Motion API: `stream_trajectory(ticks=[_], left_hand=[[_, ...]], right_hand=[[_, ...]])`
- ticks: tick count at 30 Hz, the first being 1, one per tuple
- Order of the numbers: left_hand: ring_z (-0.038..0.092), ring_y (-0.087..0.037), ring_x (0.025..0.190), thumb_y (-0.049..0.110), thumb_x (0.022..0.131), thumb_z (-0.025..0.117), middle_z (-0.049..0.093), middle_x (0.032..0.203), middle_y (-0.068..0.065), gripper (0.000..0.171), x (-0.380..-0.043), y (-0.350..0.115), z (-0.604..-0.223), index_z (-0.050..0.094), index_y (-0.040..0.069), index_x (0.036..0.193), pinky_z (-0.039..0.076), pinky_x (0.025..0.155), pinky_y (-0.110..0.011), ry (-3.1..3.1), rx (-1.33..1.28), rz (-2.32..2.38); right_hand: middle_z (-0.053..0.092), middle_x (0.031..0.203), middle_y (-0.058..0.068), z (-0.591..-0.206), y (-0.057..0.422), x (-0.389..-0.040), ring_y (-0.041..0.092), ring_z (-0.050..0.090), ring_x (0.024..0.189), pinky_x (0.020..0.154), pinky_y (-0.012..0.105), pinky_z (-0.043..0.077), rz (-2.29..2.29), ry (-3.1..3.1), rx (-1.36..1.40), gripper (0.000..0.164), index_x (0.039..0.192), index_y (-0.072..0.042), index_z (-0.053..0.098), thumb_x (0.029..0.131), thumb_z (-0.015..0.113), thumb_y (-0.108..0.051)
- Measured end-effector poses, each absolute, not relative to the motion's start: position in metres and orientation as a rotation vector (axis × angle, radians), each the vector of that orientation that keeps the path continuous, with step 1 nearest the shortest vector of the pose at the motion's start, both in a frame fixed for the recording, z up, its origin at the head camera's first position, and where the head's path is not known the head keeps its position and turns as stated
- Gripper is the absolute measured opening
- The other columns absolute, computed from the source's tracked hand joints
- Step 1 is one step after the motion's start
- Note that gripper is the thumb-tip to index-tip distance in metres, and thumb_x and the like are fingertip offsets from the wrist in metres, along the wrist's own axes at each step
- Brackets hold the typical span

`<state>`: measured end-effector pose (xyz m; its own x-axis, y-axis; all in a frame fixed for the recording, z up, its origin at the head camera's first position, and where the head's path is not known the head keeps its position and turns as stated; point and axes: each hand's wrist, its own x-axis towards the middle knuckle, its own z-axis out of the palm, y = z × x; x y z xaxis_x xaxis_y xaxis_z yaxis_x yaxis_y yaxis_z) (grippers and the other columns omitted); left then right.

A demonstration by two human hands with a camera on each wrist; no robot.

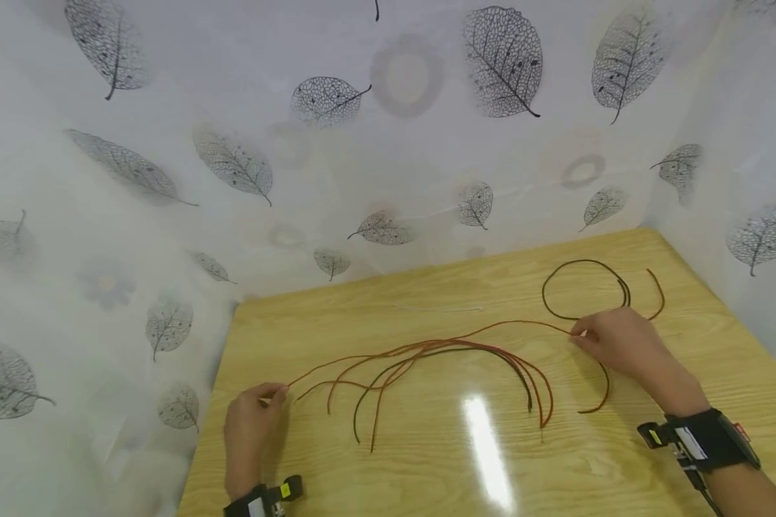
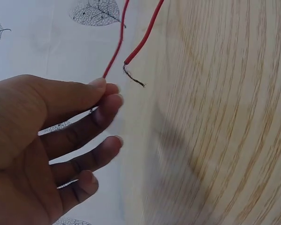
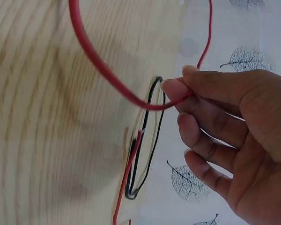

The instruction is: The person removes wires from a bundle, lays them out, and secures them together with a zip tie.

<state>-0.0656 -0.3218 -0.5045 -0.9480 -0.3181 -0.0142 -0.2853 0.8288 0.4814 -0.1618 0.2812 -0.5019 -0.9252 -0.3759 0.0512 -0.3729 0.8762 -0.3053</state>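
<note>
From here I see a red wire (image 1: 520, 322) spanning the two hands above the bench (image 1: 394, 488), its tail curving past the right. The left hand (image 1: 253, 416) pinches it near one end; the right hand (image 1: 627, 345) pinches it farther along, so each grip is narrow. I'd judge this early work: one wire is picked out, while the loose wires (image 1: 440, 342) lie bunched and unsorted between the hands, and a black coil (image 1: 543, 287) rests beyond the right. Whether the held wire is free of the bunch, I can't tell.
</note>
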Motion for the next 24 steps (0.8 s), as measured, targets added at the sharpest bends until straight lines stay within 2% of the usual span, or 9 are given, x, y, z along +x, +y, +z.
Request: stream_trajectory(ticks=[6,12,16,19,24], left_hand=[[0.066,-0.017,0.078,0.023,0.098,0.07,0.075,0.097,-0.007,0.019,-0.067,-0.321,-0.506,0.08,0.008,0.106,0.051,0.064,-0.036,-3.094,0.469,-0.842],[0.067,-0.018,0.082,0.019,0.097,0.072,0.075,0.099,-0.007,0.014,-0.067,-0.319,-0.509,0.079,0.009,0.104,0.054,0.069,-0.037,-3.097,0.372,-0.871],[0.068,-0.02,0.083,0.017,0.097,0.073,0.076,0.103,-0.01,0.013,-0.064,-0.315,-0.504,0.079,0.008,0.104,0.055,0.07,-0.038,-3.055,0.347,-0.859],[0.069,-0.027,0.089,0.016,0.097,0.073,0.074,0.109,-0.014,0.013,-0.065,-0.308,-0.497,0.079,0.008,0.105,0.056,0.075,-0.045,-3.007,0.28,-0.814],[0.066,-0.037,0.095,0.008,0.095,0.073,0.071,0.112,-0.02,0.011,-0.071,-0.291,-0.483,0.078,0.004,0.104,0.053,0.078,-0.053,-2.882,0.125,-0.767]], right_hand=[[0.073,0.083,-0.003,-0.512,0.278,-0.155,0.016,0.066,0.07,0.059,0.038,0.053,-0.508,2.94,-0.583,0.009,0.094,-0.016,0.079,0.089,0.081,-0.022],[0.071,0.079,-0.01,-0.513,0.276,-0.154,0.007,0.062,0.066,0.057,0.034,0.051,-0.538,2.973,-0.631,0.008,0.087,-0.022,0.078,0.086,0.084,-0.027],[0.072,0.078,-0.009,-0.511,0.275,-0.16,0.008,0.062,0.064,0.058,0.036,0.052,-0.512,3.032,-0.668,0.008,0.087,-0.02,0.079,0.088,0.082,-0.027],[0.072,0.077,-0.006,-0.507,0.278,-0.166,0.011,0.061,0.061,0.058,0.04,0.052,-0.48,3.089,-0.632,0.01,0.09,-0.015,0.08,0.089,0.081,-0.025],[0.073,0.081,0.003,-0.505,0.287,-0.176,0.025,0.065,0.069,0.075,0.056,0.051,-0.348,3.217,-0.655,0.012,0.095,-0.011,0.08,0.085,0.085,-0.016]])
